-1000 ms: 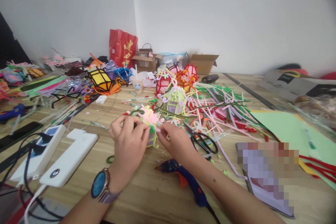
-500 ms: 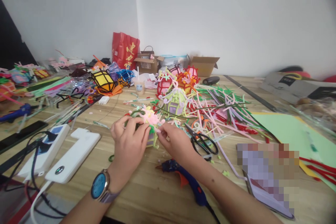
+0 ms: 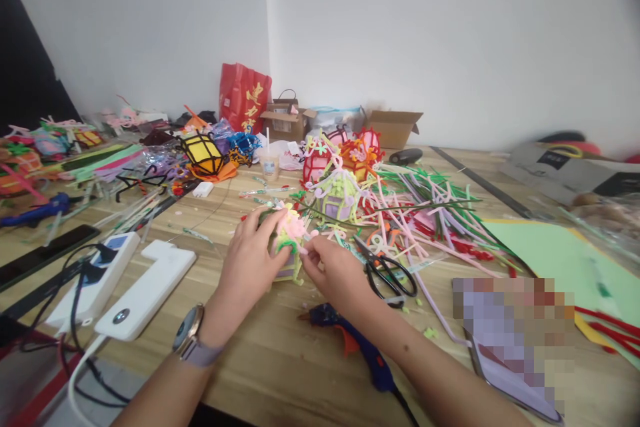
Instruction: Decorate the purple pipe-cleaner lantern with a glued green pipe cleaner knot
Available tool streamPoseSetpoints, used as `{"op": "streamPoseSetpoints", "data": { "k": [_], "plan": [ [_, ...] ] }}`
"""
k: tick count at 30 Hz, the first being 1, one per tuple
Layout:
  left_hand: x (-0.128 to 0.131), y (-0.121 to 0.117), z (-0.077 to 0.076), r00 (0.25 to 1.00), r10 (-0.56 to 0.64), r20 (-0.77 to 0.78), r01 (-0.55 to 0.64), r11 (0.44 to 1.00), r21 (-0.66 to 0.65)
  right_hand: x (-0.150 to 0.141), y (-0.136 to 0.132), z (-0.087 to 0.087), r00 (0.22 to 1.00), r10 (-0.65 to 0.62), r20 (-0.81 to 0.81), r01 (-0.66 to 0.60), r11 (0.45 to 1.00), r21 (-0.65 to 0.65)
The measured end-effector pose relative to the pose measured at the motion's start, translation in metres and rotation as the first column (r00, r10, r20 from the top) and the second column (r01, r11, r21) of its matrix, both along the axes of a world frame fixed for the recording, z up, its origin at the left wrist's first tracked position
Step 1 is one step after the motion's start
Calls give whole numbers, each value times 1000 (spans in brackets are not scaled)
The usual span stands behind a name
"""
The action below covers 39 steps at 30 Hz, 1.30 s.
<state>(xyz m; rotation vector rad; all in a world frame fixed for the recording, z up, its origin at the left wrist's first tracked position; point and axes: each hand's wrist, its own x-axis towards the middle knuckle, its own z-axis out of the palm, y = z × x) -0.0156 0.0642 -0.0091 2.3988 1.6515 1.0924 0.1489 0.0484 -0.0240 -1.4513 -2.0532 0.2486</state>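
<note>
A small pipe-cleaner lantern (image 3: pixel 290 247) with pink and yellow flowers on top stands on the wooden table (image 3: pixel 280 360). My left hand (image 3: pixel 250 263), with a watch on the wrist, is wrapped round its left side. My right hand (image 3: pixel 333 270) pinches a pink piece at the lantern's right side. The lantern's lower half is partly hidden behind my fingers.
A blue glue gun (image 3: pixel 357 347) lies just in front of my right hand. Black scissors (image 3: pixel 387 270) lie to the right. Loose pipe cleaners (image 3: pixel 425 207) and finished lanterns (image 3: pixel 337 190) are piled behind. White power strips (image 3: pixel 145 290) with cables sit at left; green paper (image 3: pixel 560 257) at right.
My left hand has turned and slid round the lantern's side, fingers now pointing up along it. The view has shifted slightly; my right hand keeps its pinch.
</note>
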Motion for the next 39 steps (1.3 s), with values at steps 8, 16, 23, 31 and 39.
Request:
{"op": "streamPoseSetpoints", "data": {
  "k": [8,16,23,31,39],
  "plan": [
    [4,-1,0,998,39,49,-39,999,0,-1,-1,-3,1000,16,7,-17,999,48],
    [0,1,1,998,18,64,-18,1000,-4,-1,-2,-4,1000,16,9,-17,999,40],
    [-1,1,1,998,13,67,-11,999,-36,-1,-2,-3,1000,-1,25,1,1000,14],
    [-1,2,1,997,21,77,-18,999,-39,-1,-4,-3,1000,-2,25,1,999,37],
    [-1,1,-1,998,33,50,-32,999,-21,-1,-4,-3,999,-3,43,1,999,42]
  ]
}}
